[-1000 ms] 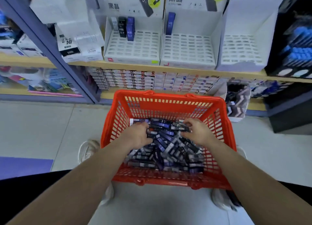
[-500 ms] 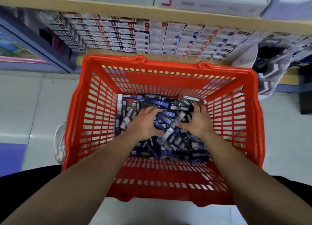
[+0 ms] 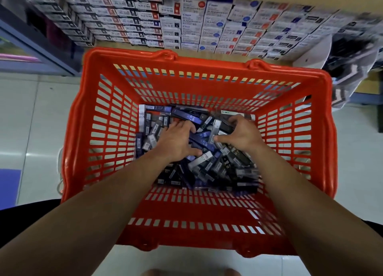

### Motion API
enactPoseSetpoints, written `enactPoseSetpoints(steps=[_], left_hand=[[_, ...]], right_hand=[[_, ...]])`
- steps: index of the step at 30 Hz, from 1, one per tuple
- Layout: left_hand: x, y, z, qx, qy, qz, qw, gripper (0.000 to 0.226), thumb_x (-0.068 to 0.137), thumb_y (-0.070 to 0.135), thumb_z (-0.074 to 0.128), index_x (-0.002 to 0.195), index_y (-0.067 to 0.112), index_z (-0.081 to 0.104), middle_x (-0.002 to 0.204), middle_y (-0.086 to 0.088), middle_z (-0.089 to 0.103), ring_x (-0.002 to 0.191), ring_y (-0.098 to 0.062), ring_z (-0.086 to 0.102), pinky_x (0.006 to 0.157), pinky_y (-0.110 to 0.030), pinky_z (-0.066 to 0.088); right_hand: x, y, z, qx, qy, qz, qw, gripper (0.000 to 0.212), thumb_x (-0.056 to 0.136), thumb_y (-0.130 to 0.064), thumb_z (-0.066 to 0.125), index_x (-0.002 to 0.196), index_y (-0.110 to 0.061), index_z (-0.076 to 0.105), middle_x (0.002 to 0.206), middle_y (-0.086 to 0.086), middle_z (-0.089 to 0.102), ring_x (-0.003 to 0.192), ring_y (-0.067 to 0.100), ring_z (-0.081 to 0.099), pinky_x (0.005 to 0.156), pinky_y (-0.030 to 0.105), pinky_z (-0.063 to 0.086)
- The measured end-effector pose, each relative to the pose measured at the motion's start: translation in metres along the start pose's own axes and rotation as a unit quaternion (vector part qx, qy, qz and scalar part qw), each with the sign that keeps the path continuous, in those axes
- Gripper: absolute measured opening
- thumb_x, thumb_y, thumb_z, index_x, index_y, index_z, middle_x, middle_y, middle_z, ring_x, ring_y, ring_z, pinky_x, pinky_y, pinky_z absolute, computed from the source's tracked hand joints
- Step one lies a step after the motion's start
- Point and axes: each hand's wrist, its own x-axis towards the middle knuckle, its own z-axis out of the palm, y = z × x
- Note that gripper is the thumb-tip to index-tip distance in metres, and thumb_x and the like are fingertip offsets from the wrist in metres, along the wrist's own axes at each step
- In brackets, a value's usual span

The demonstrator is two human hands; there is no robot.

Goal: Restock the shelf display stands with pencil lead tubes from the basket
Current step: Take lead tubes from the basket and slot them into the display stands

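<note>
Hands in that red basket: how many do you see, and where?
2. The left hand lies on the lead tubes mid-pile; the right hand curls round tubes nearer the far right corner of the basket. No other hand shows.

A red-orange plastic basket [image 3: 99, 130] with slotted walls stands upright on a pale tiled floor [image 3: 31, 130], its top open. Pencil lead tubes [image 3: 207, 168] cover its bottom in a loose, jumbled heap. They are small flat cases in dark blue, black and silver-grey, and several are printed "HB 0.7" in white. They lie flat and cross at all angles. The left hand [image 3: 176, 141] rests spread on the heap's middle. The right hand [image 3: 242, 134] curls round a few tubes.
</note>
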Motion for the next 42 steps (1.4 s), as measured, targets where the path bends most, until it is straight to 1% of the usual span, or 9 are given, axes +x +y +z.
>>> enactPoseSetpoints(steps=[5, 16, 21, 24, 28, 31, 34, 36, 42], left_hand=[[-0.002, 0.005, 0.0, -0.015, -0.017, -0.004, 1.0, 0.075, 0.077, 0.066, 0.075, 0.136, 0.03, 0.046, 0.139, 0.002, 0.048, 0.126, -0.026, 0.047, 0.109, -0.048, 0.034], [-0.008, 0.009, -0.007, -0.109, -0.08, -0.025, 0.991, 0.076, 0.084, 0.053, 0.077, 0.147, 0.025, 0.043, 0.142, -0.01, 0.052, 0.12, -0.028, 0.055, 0.086, -0.032, 0.041], [-0.02, -0.011, -0.018, -0.176, -0.032, -0.065, 0.982, 0.069, 0.083, 0.046, 0.08, 0.14, 0.021, 0.052, 0.142, -0.007, 0.058, 0.118, -0.025, 0.059, 0.092, -0.031, 0.046], [-0.03, -0.025, -0.022, -0.297, 0.016, -0.131, 0.946, 0.067, 0.085, 0.04, 0.08, 0.142, 0.017, 0.052, 0.138, -0.006, 0.059, 0.118, -0.027, 0.06, 0.09, -0.031, 0.048], [-0.037, -0.022, -0.017, -0.425, 0.055, -0.172, 0.887, 0.051, 0.094, 0.028, 0.072, 0.138, 0.011, 0.052, 0.095, 0.001, 0.068, 0.074, -0.015, 0.065, 0.059, -0.022, 0.056], [-0.036, -0.007, -0.013, -0.486, 0.072, -0.184, 0.851, 0.04, 0.101, 0.029, 0.062, 0.135, 0.01, 0.052, 0.095, -0.004, 0.069, 0.073, -0.013, 0.065, 0.047, -0.018, 0.05], [-0.031, 0.009, -0.011, -0.529, 0.068, -0.189, 0.825, 0.035, 0.103, 0.031, 0.059, 0.133, 0.012, 0.056, 0.101, -0.006, 0.073, 0.087, -0.019, 0.07, 0.061, -0.031, 0.059], [-0.026, 0.017, -0.008, -0.556, 0.062, -0.199, 0.805, 0.035, 0.103, 0.03, 0.059, 0.134, 0.015, 0.056, 0.104, -0.005, 0.074, 0.101, -0.024, 0.07, 0.081, -0.044, 0.06], [-0.018, 0.018, 0.001, -0.556, 0.032, -0.205, 0.805, 0.032, 0.101, 0.024, 0.063, 0.132, 0.018, 0.058, 0.12, -0.005, 0.069, 0.111, -0.026, 0.064, 0.096, -0.049, 0.055]], right_hand=[[0.003, 0.002, -0.005, 0.008, -0.036, -0.018, 0.999, 0.092, 0.071, -0.063, 0.081, 0.143, -0.016, 0.048, 0.142, 0.007, 0.055, 0.121, 0.028, 0.057, 0.092, 0.039, 0.05], [0.014, 0.005, -0.003, 0.035, -0.126, -0.019, 0.991, 0.097, 0.077, -0.059, 0.078, 0.152, -0.012, 0.037, 0.156, 0.006, 0.041, 0.139, 0.027, 0.044, 0.102, 0.029, 0.037], [0.008, 0.004, 0.001, 0.097, -0.118, -0.026, 0.988, 0.063, 0.078, -0.051, 0.081, 0.129, -0.022, 0.059, 0.124, -0.001, 0.066, 0.111, 0.021, 0.063, 0.092, 0.032, 0.05], [0.0, 0.0, 0.002, 0.132, -0.104, -0.038, 0.985, 0.058, 0.08, -0.044, 0.081, 0.131, -0.027, 0.058, 0.114, -0.012, 0.065, 0.103, 0.012, 0.062, 0.082, 0.025, 0.045], [-0.008, -0.003, 0.003, 0.17, -0.1, -0.042, 0.979, 0.054, 0.08, -0.042, 0.082, 0.126, -0.028, 0.057, 0.105, -0.015, 0.066, 0.096, 0.01, 0.064, 0.076, 0.022, 0.047], [-0.012, -0.008, 0.003, 0.213, -0.086, -0.042, 0.972, 0.047, 0.081, -0.042, 0.081, 0.119, -0.028, 0.058, 0.107, -0.01, 0.068, 0.092, 0.009, 0.067, 0.075, 0.023, 0.053], [-0.014, -0.02, 0.007, 0.255, -0.069, -0.044, 0.963, 0.027, 0.083, -0.043, 0.08, 0.097, -0.036, 0.058, 0.096, -0.016, 0.068, 0.078, -0.002, 0.067, 0.059, 0.013, 0.048], [-0.013, -0.028, 0.011, 0.254, -0.062, -0.047, 0.964, 0.031, 0.083, -0.041, 0.08, 0.104, -0.033, 0.058, 0.099, -0.012, 0.068, 0.085, 0.005, 0.066, 0.066, 0.02, 0.048], [-0.011, -0.037, 0.015, 0.211, -0.057, -0.065, 0.974, 0.029, 0.089, -0.036, 0.074, 0.112, -0.027, 0.06, 0.097, -0.01, 0.067, 0.085, 0.009, 0.064, 0.066, 0.024, 0.046]])
